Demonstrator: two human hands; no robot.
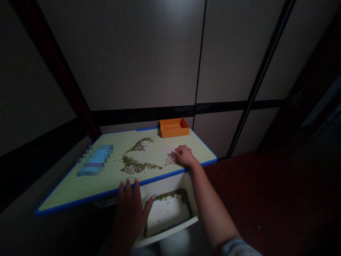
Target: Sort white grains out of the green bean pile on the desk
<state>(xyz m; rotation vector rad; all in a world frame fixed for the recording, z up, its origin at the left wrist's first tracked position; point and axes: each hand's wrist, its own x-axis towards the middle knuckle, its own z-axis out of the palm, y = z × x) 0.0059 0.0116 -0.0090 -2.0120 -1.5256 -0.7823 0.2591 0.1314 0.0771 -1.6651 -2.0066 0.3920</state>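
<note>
Small green beans [137, 166] lie scattered in loose patches over the pale tabletop [103, 186]. At the table's right part, my right hand [183, 155] is closed with its fingertips pinched together, low over a faint printed pattern [169, 160]. What the fingers hold, if anything, is too small to make out. My left hand [131, 209] is open, its fingers spread, by the table's front edge and the left side of a white drawer-like bin [183, 224]. More green beans [170, 195] line the bin's inner edges, with a few loose on its floor.
An orange open box [174, 132] stands at the table's back right. A blue item [97, 160], blurred out, lies on the left. Blue edging [80, 202] borders the table, which stands against tall panelled doors [144, 64]. Dark red floor [239, 188] extends to the right.
</note>
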